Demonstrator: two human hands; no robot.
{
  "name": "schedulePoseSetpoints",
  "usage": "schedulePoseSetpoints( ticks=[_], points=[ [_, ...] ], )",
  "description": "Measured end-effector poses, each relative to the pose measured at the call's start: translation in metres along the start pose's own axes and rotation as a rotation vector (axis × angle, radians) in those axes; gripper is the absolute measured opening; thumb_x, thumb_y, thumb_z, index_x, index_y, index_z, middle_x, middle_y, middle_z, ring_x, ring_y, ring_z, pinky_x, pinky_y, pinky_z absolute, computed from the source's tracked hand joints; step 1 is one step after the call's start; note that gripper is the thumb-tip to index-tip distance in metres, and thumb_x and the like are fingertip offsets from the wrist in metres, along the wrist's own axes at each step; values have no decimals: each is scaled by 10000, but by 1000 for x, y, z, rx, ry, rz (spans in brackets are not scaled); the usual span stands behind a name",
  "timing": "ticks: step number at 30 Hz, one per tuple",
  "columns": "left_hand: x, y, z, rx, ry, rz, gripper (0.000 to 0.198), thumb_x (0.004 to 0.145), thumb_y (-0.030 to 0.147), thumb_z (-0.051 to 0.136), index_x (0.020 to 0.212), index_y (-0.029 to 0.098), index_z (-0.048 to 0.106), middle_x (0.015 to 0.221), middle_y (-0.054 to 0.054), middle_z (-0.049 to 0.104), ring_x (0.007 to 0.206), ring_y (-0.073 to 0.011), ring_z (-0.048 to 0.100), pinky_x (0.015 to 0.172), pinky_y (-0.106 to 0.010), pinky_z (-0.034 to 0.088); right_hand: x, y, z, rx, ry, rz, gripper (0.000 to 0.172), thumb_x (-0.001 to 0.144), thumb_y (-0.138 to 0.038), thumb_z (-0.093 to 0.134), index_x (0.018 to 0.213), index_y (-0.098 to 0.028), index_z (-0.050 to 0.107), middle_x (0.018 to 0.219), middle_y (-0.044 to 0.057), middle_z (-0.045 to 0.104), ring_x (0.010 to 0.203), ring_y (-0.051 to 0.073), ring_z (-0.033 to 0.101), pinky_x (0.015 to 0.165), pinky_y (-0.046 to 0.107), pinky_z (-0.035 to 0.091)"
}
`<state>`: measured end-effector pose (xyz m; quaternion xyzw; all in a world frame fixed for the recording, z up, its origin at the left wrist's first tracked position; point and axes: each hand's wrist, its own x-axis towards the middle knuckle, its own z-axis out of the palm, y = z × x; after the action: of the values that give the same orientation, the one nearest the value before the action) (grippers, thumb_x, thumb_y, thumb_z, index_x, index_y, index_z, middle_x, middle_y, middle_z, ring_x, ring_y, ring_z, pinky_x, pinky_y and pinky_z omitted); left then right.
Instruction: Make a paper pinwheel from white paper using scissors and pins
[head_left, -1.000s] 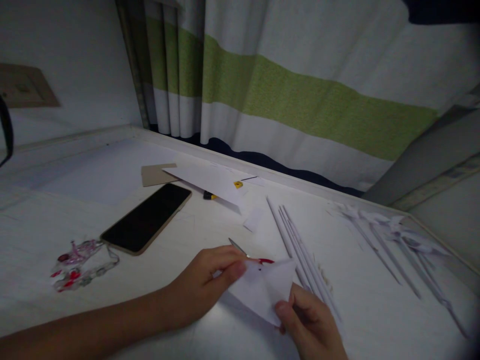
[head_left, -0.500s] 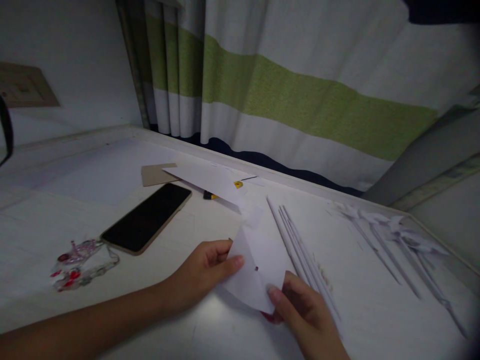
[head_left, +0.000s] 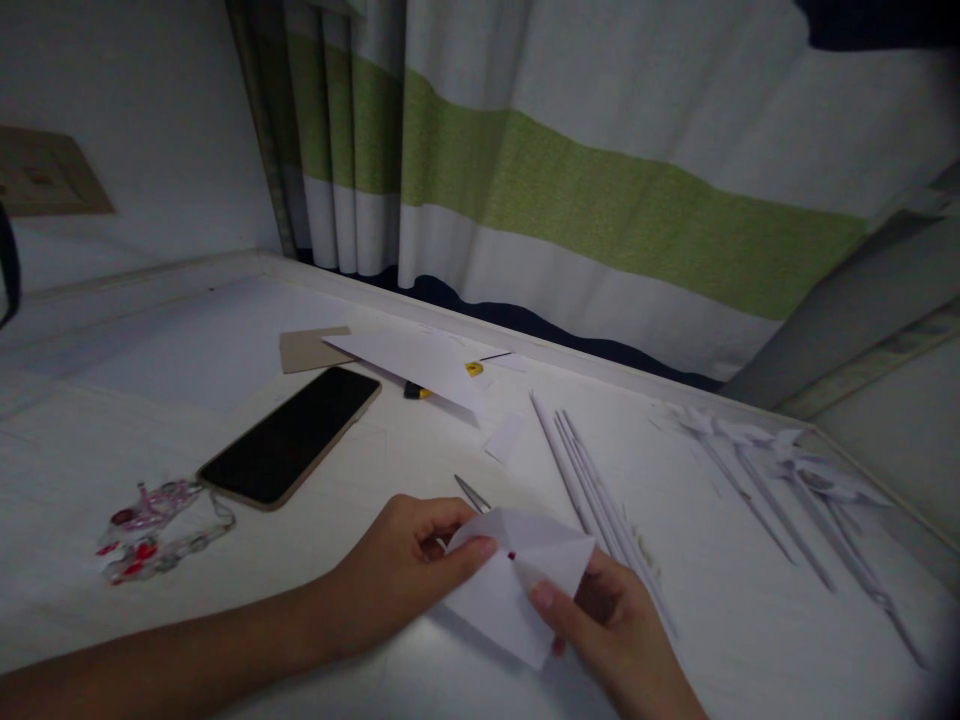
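Observation:
Between my hands is a creased white square of paper with a small dark-red spot, perhaps a hole, near its middle. My left hand pinches its left edge, thumb on top. My right hand grips the right side, thumb pressed on the face and fingers behind. A pointed grey metal blade, like a scissors tip, shows on the table past my left fingers; the rest is hidden under the paper. Just right of my right hand lie several rolled white paper sticks.
Several paper pinwheels on sticks lie at the right. A black phone and a beaded string are on the left. Further back are a brown card, a white sheet over a yellow-black cutter, and a small paper strip.
The paper has been turned and tilted lower in my hands, its far corner dropping toward me. The metal blade and the whole small paper strip have come into view behind it.

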<state>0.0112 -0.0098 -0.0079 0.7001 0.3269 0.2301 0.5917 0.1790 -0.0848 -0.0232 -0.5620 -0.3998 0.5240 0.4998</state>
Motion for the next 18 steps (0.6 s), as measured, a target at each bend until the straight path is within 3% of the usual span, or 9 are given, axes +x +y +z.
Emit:
schedulePoseSetpoints(
  ticks=[3,6,9,14,18],
  points=[
    [-3,2,4,100,-22,29,225,770,330,482,740,147,611,590,35,528,526,-76,448,468,-164,324,-2,-1,3,67,28,73,211,566,-311,713,685,-158,629,574,-8,613,526,117,552,504,206,430],
    [-4,7,4,119,-24,5,222,764,319,485,719,138,605,575,39,507,519,-74,437,473,-167,323,-1,-5,1,152,73,101,260,638,-399,640,595,-143,621,488,-1,580,451,114,513,453,209,397],
    [-2,11,3,79,-19,-42,219,763,311,480,709,126,584,557,47,464,488,-66,385,450,-174,287,0,-9,-4,224,44,26,358,727,-447,520,556,-143,602,452,7,543,398,108,471,405,212,366],
    [1,8,1,-34,4,-75,220,765,327,484,741,125,568,573,47,472,469,-58,367,437,-174,271,1,-9,-4,116,13,-13,212,677,-368,622,738,-165,632,508,-17,553,454,93,492,417,178,361],
    [1,2,3,-182,-21,-58,207,767,328,498,792,134,565,647,28,534,539,-70,452,478,-166,330,1,-8,-2,33,44,13,207,660,-336,649,763,-157,646,521,-17,566,448,75,481,404,162,369]
  ],
)
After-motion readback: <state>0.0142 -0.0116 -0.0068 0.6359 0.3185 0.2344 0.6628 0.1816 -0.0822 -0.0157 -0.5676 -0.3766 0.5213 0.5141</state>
